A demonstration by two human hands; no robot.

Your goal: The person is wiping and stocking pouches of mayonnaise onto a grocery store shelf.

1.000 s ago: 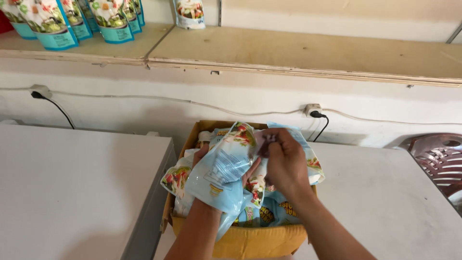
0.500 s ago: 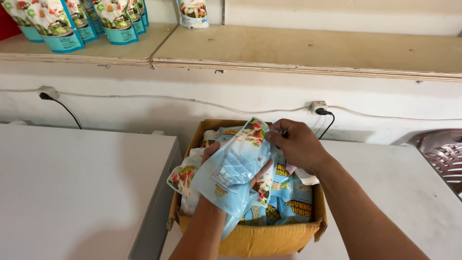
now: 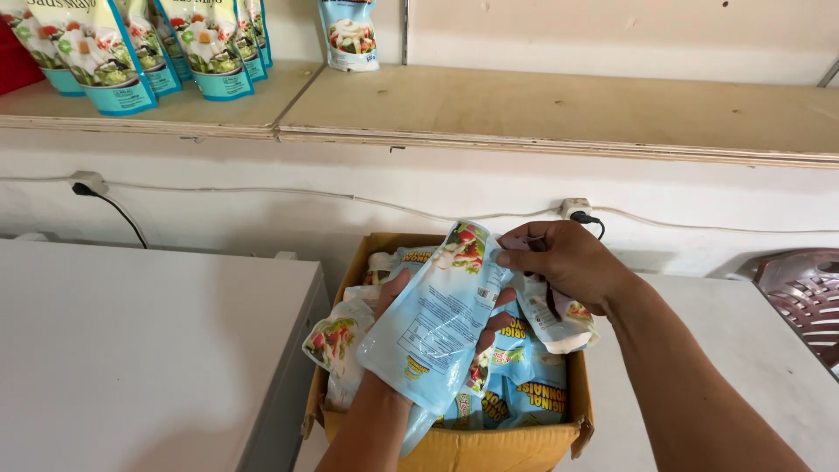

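At lower centre, above the open cardboard box (image 3: 454, 446), the left hand (image 3: 411, 306) cradles a light-blue pouch (image 3: 437, 323) while the right hand (image 3: 564, 262) pinches its top corner; best lift straight, grip firm, sparing neighbouring pouches (image 3: 524, 385).

We see the scene in bright, even daylight with no hard glare, and the white wall (image 3: 489, 197) and counters (image 3: 149, 350) come close to washing out. Soft shadows sit under the shelf (image 3: 559, 109) and down inside the box (image 3: 454, 446), and a faint sheen lies on the pouch (image 3: 437, 323) held over it. Focus is sharp in the middle, while we notice slight wide-angle bending and softness toward the edges, as at the chair (image 3: 808, 297).
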